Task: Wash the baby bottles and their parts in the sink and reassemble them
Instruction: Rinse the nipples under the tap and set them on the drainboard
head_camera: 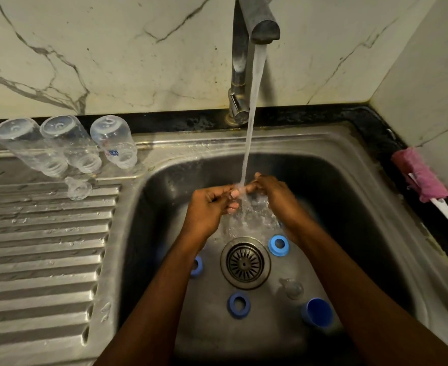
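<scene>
Water (253, 107) ran from the tap (244, 62) straight onto both hands, which met over the back half of the sink (138, 207), above and behind the drain strainer (245, 262). The left hand (207, 210) had its fingers curled inward, and the right hand (275, 199) brought its fingertips against them under the stream; whether anything was pinched between them could not be told through the splash. On the basin floor one blue ring (278, 244) lay just right of the strainer. Another blue ring (197, 266) lay left of it, half hidden by the left forearm (164, 286), and a third blue ring (238, 305) lay in front. A clear teat (292, 287) and a blue cap (318, 311) sat toward the near right corner. Open steel showed between these parts and along the left wall. Three clear bottles (69, 142) stood mouth down in a row at the back edge of the ribbed drainboard (40, 247), with a second clear teat (78, 190) just in front of them; ribbed steel stretched from there to the near edge. A pink-headed brush (418, 175) lay along the right counter, outside the rim.
</scene>
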